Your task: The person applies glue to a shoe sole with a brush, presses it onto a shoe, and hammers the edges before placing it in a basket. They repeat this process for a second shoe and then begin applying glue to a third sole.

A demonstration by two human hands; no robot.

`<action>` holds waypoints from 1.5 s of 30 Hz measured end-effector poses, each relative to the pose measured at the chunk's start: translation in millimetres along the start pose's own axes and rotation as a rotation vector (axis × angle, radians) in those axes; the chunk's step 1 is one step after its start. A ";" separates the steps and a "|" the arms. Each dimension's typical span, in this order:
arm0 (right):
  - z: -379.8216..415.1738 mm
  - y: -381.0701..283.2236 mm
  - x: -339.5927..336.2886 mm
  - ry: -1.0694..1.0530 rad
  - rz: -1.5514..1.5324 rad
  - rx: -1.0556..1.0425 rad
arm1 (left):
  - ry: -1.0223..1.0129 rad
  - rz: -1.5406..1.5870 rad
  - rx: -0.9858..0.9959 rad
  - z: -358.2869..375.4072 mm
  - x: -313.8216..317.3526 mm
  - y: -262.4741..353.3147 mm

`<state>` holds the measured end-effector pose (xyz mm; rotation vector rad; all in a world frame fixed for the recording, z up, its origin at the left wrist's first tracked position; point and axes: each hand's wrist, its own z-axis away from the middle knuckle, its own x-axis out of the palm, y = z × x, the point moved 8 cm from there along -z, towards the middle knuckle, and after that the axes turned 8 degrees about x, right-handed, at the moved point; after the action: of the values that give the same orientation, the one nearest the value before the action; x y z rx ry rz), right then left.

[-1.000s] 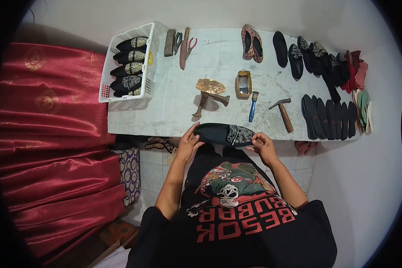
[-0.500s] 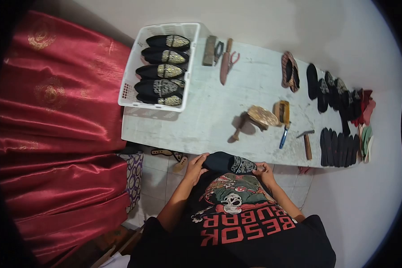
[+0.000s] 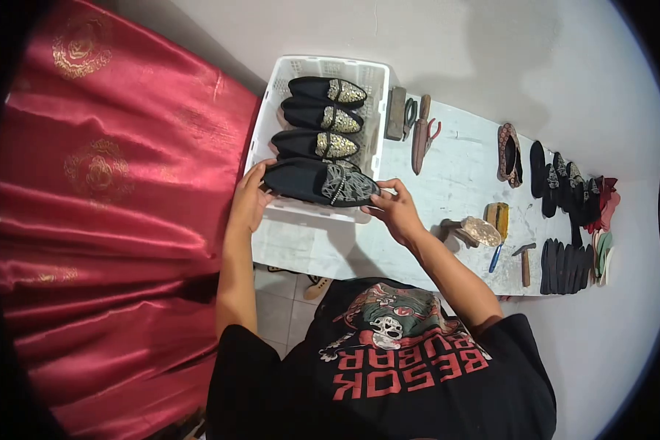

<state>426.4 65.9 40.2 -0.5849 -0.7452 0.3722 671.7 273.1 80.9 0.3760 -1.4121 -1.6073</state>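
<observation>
A black slipper [image 3: 312, 181] with silver patterned decoration on its toe is held level over the near side of a white plastic basket [image 3: 385, 121]. My left hand [image 3: 253, 196] grips its heel end, fingers closed on the edge. At the toe, my right hand [image 3: 394, 209] pinches the tip between thumb and fingers. Behind it in the basket lie several black slippers with gold sequined toes, among them one gold-toed slipper [image 3: 319, 144]. The held slipper partly hides what lies beneath it.
On the white table, right of the basket, lie a dark block [image 3: 396, 114], a knife [image 3: 421, 139] and red-handled pliers [image 3: 434, 132]. Farther right are a shoe stand [image 3: 480, 231], a brush [image 3: 496, 257], a hammer [image 3: 525, 264] and black soles [image 3: 565, 265]. A red curtain [image 3: 125, 205] hangs left.
Both hands have carried the slipper from in front of my body, forward and left, to over the basket. The view has shifted, so the basket appears farther right.
</observation>
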 end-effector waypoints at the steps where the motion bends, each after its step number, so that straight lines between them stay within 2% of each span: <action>1: -17.8 6.5 3.7 0.025 -0.011 0.035 | -0.007 -0.025 -0.025 -14.2 -6.3 4.1; 4: -60.4 31.3 4.3 0.124 0.032 0.093 | 0.004 -0.124 -0.082 -48.1 -30.5 -4.7; 6: -71.7 49.0 2.4 0.138 0.030 0.215 | 0.007 -0.179 -0.122 -57.1 -44.9 -17.3; 11: -81.6 59.1 9.0 0.153 0.124 0.193 | -0.018 -0.420 -0.129 -71.5 -86.8 -44.9; 13: -82.6 59.9 8.1 0.171 0.233 0.186 | -0.037 -0.513 -0.144 -69.2 -86.3 -39.0; 16: -84.0 67.5 4.0 0.164 0.419 0.170 | -0.156 -0.913 -0.028 -56.0 -61.2 -17.3; 19: -92.0 82.8 -6.2 0.172 0.479 0.160 | -0.243 -1.040 -0.036 -46.8 -51.1 -22.5; 22: -104.3 89.6 -9.8 0.204 0.524 0.202 | -0.311 -1.041 -0.063 -57.9 -59.5 -40.1; 25: -104.0 92.1 -6.6 0.228 0.493 0.234 | -0.325 -1.171 -0.152 -64.1 -57.4 -50.6; 28: -102.8 90.4 -4.7 0.219 0.443 0.264 | -0.201 -1.165 -0.089 -67.9 -57.0 -46.3; 31: -103.0 91.5 -0.3 0.197 0.369 0.306 | -0.199 -1.153 0.015 -70.5 -54.0 -51.4; 34: -104.2 94.1 2.0 0.191 0.352 0.309 | -0.161 -1.176 -0.021 -66.7 -48.9 -48.0; 36: -107.3 93.4 2.7 0.174 0.374 0.316 | -0.097 -1.217 0.032 -70.0 -55.5 -54.7; 39: -111.3 96.7 -3.5 0.209 0.463 0.430 | -0.053 -1.223 0.018 -68.9 -58.2 -52.0; 40: -111.1 95.2 -4.3 0.197 0.464 0.388 | -0.050 -1.215 -0.004 -67.2 -53.5 -46.4; 42: -104.9 91.1 -0.2 0.171 0.468 0.305 | -0.073 -1.271 0.080 -59.6 -45.3 -35.8; 45: -81.4 68.2 16.0 0.135 0.642 0.010 | -0.052 -1.283 0.245 -50.8 -35.1 -24.1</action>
<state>488.6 97.8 -41.3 -0.8276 -0.4101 0.9176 716.8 267.4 32.7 1.6316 -1.4668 -2.3924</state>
